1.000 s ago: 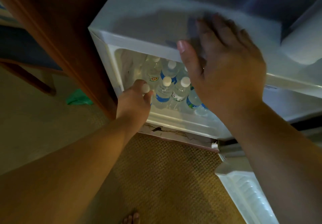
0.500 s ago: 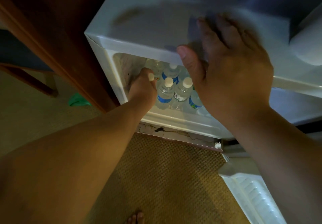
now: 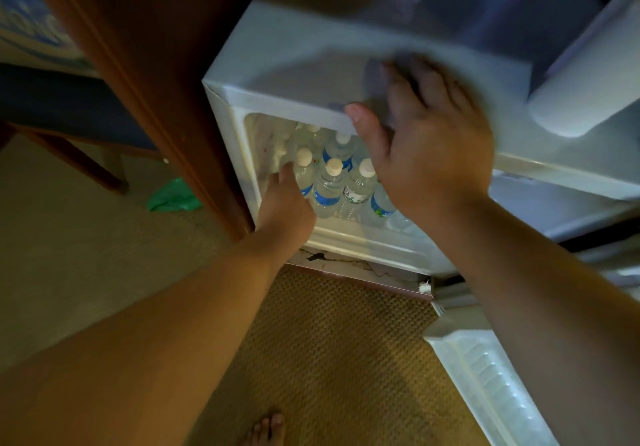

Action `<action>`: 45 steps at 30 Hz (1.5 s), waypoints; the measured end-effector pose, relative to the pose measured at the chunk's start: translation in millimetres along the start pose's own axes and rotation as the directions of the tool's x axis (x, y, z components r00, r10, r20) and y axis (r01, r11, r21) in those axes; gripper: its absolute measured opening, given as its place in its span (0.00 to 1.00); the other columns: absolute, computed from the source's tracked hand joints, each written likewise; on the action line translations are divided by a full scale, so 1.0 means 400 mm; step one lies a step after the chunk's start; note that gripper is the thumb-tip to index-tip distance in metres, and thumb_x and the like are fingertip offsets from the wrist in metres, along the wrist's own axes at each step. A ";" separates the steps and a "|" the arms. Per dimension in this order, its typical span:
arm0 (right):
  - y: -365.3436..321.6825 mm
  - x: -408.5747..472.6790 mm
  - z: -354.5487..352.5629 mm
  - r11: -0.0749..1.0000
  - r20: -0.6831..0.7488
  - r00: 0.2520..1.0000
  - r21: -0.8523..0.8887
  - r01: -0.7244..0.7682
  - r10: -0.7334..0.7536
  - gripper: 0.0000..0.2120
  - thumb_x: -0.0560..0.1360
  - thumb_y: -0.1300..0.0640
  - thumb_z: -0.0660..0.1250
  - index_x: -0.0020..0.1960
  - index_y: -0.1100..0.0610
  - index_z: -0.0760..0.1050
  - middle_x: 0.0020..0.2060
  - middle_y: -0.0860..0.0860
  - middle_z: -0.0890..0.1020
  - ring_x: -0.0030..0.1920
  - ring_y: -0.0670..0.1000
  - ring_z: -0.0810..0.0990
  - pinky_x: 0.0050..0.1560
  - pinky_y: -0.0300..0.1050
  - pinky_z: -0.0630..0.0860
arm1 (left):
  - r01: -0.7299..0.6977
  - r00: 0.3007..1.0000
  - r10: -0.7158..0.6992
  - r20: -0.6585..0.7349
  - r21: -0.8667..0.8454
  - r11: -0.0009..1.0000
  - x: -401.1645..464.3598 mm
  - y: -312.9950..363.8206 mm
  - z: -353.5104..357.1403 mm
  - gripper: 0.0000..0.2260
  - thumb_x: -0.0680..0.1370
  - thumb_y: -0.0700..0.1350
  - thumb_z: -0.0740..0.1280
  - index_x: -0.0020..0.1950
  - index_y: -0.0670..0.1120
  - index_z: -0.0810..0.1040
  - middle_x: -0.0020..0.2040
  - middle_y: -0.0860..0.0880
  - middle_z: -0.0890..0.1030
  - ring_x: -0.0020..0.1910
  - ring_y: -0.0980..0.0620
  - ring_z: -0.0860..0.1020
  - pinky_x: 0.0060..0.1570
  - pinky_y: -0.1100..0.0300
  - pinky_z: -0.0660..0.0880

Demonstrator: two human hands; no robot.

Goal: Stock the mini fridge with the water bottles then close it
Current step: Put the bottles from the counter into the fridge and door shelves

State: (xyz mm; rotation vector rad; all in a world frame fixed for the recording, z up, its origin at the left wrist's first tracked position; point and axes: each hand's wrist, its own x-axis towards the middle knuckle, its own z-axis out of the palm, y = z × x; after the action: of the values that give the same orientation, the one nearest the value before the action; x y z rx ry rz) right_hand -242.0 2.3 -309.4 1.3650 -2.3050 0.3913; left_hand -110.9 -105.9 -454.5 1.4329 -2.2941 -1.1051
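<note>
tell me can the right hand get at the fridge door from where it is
Probably yes. The right hand rests flat on the fridge top holding nothing, and the open door hangs below its forearm with nothing between them.

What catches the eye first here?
A white mini fridge stands open at centre, its inside packed with white-capped water bottles. The left hand reaches in among them, while the right hand rests flat on the fridge's top. The fridge door hangs open at lower right.
</note>
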 end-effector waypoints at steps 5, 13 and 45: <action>-0.011 0.023 -0.061 0.980 0.238 0.967 0.151 -0.130 0.092 0.33 0.81 0.34 0.57 0.78 0.53 0.67 0.78 0.56 0.68 0.77 0.59 0.67 0.76 0.52 0.64 | 0.039 0.998 -0.045 -0.035 -0.167 0.985 -0.264 0.052 -0.098 0.29 0.82 0.47 0.70 0.80 0.56 0.64 0.70 0.53 0.78 0.49 0.61 0.79 0.44 0.71 0.76; -0.085 -0.064 -0.645 0.861 -0.042 0.988 0.497 -0.109 0.149 0.14 0.79 0.48 0.66 0.61 0.53 0.81 0.60 0.50 0.80 0.63 0.51 0.78 0.62 0.31 0.67 | -0.265 0.912 0.112 -0.395 -0.360 0.894 -0.630 0.374 -0.536 0.15 0.77 0.60 0.72 0.63 0.63 0.77 0.49 0.63 0.85 0.49 0.63 0.84 0.47 0.59 0.83; 0.292 0.519 -1.384 0.803 0.158 0.854 0.292 -0.519 0.495 0.29 0.79 0.39 0.66 0.77 0.34 0.60 0.63 0.44 0.74 0.49 0.46 0.78 0.45 0.37 0.76 | -0.664 0.739 0.667 0.091 0.264 0.700 -0.300 1.580 -0.963 0.30 0.81 0.54 0.71 0.81 0.64 0.62 0.80 0.50 0.68 0.75 0.46 0.71 0.68 0.51 0.73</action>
State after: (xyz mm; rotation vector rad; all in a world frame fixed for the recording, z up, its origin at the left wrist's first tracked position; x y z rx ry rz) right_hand -310.9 147.7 271.4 0.8671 -2.7483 0.9412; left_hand -272.5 -36.4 274.4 0.5258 -2.6892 -0.5504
